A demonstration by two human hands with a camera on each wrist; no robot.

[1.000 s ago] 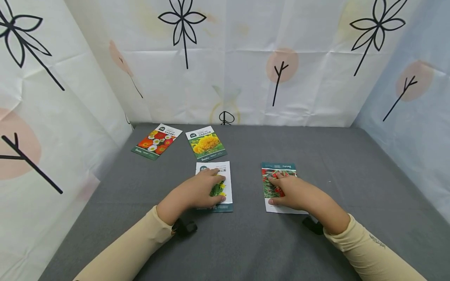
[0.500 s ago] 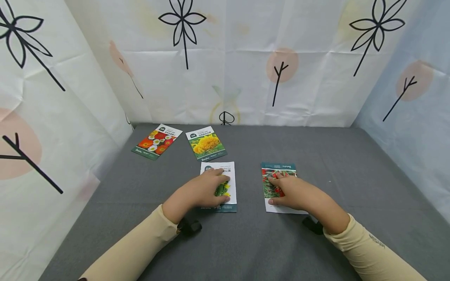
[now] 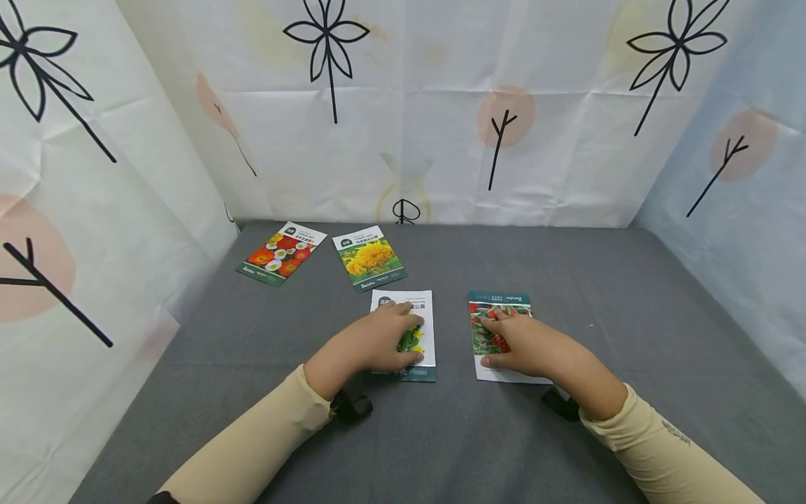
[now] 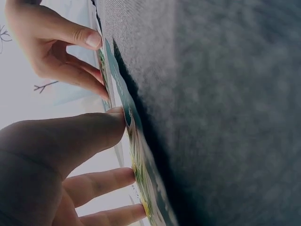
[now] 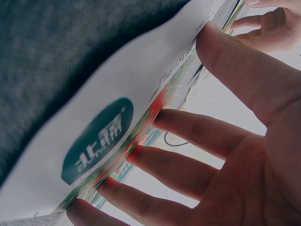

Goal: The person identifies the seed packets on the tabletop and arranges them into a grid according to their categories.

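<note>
White packet (image 3: 412, 341): teal lower band, yellow flowers, green leaves; lies on grey counter (image 3: 428, 448), left hand (image 3: 374, 341) resting on its face, fingers spread apart. Red-and-green packet (image 3: 491, 341): teal far band, white near end, teal logo, print inverted, near edge bowed; lies to the right, well apart from the former, beneath the right hand (image 3: 532, 343), fingers likewise spread.
</note>
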